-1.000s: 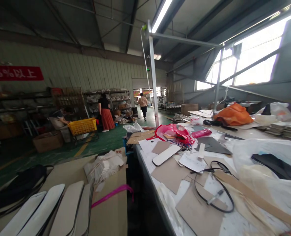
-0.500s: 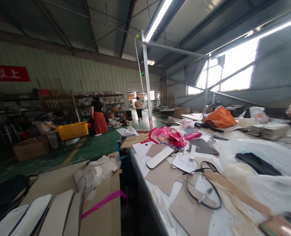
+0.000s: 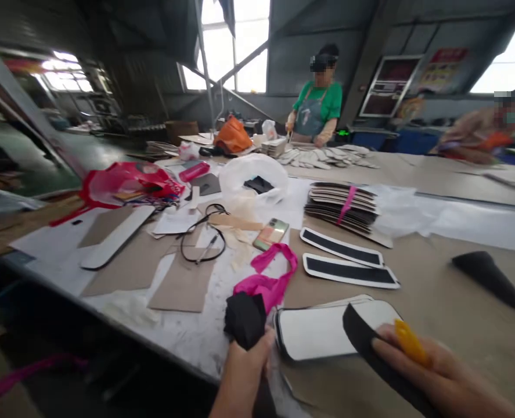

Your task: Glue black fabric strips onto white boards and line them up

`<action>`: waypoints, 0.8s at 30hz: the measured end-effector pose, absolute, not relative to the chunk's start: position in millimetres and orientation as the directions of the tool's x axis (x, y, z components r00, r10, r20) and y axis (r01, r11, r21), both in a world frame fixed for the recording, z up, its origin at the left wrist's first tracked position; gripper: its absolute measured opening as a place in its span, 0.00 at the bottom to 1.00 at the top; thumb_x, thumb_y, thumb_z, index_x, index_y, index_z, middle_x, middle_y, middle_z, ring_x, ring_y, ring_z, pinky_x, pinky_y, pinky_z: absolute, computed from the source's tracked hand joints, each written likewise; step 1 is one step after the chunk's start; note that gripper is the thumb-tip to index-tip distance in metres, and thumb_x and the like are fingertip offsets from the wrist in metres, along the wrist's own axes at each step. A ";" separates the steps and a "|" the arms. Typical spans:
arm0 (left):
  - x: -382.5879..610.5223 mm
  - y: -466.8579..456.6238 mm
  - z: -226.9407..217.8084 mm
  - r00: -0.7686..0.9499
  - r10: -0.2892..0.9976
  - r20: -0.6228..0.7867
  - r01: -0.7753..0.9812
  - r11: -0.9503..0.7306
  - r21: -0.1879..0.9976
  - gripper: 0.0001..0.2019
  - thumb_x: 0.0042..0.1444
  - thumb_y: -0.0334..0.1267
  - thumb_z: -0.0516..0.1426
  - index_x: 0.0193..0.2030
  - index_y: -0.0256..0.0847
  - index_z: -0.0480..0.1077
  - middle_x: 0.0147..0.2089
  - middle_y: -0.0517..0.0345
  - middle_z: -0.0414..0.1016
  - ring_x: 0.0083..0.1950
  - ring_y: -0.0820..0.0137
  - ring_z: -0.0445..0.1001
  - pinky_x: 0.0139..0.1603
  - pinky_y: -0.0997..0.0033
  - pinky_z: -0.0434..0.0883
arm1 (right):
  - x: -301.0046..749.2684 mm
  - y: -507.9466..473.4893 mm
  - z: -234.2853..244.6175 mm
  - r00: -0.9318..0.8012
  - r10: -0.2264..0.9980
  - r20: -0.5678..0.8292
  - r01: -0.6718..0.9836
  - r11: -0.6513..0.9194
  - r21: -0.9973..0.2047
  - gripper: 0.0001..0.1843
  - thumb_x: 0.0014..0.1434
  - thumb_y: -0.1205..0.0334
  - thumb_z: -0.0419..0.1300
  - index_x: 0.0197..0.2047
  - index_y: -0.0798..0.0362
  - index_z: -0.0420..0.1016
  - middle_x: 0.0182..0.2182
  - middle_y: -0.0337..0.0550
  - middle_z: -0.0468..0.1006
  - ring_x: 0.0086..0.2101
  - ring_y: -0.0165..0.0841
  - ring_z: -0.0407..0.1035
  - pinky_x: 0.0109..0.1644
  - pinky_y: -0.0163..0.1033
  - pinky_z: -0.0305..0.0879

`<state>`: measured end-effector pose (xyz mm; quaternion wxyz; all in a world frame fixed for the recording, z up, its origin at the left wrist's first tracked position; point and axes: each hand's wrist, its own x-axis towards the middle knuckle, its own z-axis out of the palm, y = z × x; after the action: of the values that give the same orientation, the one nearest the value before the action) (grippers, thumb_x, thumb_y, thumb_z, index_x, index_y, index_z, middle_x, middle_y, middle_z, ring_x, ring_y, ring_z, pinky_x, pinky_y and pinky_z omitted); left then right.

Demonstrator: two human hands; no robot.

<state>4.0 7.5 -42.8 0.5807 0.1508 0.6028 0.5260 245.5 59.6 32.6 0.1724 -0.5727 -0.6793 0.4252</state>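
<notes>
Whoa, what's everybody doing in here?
A person's left hand grips a bunched black piece beside a pink strap. Their right hand holds a yellow tool against a white panel with a black edge. Two black-and-white panels and a stack of dark pieces tied with a pink band lie on the worktable. A co-worker in a green shirt and apron stands across the table.

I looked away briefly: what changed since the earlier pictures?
The view swung from the aisle to across the table; the left hand came in holding a black bundle, the right hand a yellow tool and black-edged white panel. The pink bag and black cable stayed put.
</notes>
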 end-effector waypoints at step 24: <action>6.7 19.6 -32.9 -0.302 0.790 -0.533 -0.118 0.524 0.844 0.12 0.40 0.40 0.58 0.31 0.34 0.65 0.17 0.67 0.61 0.18 0.76 0.59 0.21 0.76 0.58 | 173.3 108.1 18.1 -0.493 0.729 -0.475 0.866 0.361 -0.345 0.10 0.58 0.57 0.53 0.30 0.51 0.71 0.27 0.44 0.75 0.29 0.37 0.68 0.30 0.35 0.53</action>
<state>6.7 19.6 -32.9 0.5379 0.2444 0.6874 0.4224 173.3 108.1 18.1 -0.1210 -0.4888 -0.8159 0.2841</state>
